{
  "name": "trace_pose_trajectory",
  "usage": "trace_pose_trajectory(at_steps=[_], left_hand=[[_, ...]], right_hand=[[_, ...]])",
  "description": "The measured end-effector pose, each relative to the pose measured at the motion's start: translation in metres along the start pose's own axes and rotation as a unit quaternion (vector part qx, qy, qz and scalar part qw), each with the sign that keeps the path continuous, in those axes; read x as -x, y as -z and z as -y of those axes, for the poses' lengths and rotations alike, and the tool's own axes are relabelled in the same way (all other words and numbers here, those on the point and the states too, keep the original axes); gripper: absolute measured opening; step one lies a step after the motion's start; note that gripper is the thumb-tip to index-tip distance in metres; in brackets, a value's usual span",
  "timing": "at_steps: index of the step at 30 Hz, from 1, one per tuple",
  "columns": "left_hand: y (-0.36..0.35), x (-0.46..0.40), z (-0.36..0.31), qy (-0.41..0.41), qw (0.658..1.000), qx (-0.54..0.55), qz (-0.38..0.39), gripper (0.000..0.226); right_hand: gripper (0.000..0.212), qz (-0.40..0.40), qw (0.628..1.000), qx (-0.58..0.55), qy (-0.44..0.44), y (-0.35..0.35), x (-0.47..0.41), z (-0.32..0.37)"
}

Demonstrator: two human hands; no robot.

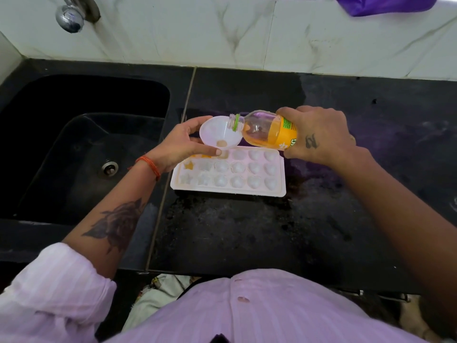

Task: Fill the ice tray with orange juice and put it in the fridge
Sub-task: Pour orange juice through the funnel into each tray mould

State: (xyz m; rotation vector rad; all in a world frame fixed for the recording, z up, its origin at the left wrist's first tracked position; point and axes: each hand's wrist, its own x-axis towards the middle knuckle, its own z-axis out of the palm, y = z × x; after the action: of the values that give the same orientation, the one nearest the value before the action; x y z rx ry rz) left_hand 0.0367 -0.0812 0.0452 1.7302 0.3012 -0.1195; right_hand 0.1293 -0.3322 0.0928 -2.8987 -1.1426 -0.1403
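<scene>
While the left hand (183,142) grips a white funnel (220,132) by its rim, thumb under the near edge and fingers curled round the far side, the right hand (319,134) grasps a juice bottle (265,131) round its labelled lower half. That bottle lies tipped almost level, its uncapped neck with a green ring poking over the funnel's right edge. Orange juice sits along the low side of the bottle, and a little pools at the bottom of the funnel. The funnel's spout hangs over a cell in the back row of the tray (228,191), near its left end.

That white tray rests flat on the black counter (247,231), just right of the seam beside the sink (81,144). Its cells are shaped as stars at the left, rounds in the middle and hearts at the right. A few cells at the left end hold orange juice; the rest look pale and unfilled.

A red thread (149,163) circles the left wrist, and a rolled lilac sleeve (57,280) covers the upper forearm. Behind the counter rises a marbled white tile wall (222,33), with a chrome tap (70,17) above the sink and a purple bag (380,4) at the top right
</scene>
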Motion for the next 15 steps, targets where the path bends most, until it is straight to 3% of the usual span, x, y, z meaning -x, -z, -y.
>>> trace_pose_trajectory(at_steps=[15], left_hand=[[-0.001, -0.0034, 0.0012, 0.003, 1.0, -0.013, -0.001, 0.067]], right_hand=[[0.067, 0.003, 0.998, 0.057, 0.009, 0.0087, 0.0052, 0.002]])
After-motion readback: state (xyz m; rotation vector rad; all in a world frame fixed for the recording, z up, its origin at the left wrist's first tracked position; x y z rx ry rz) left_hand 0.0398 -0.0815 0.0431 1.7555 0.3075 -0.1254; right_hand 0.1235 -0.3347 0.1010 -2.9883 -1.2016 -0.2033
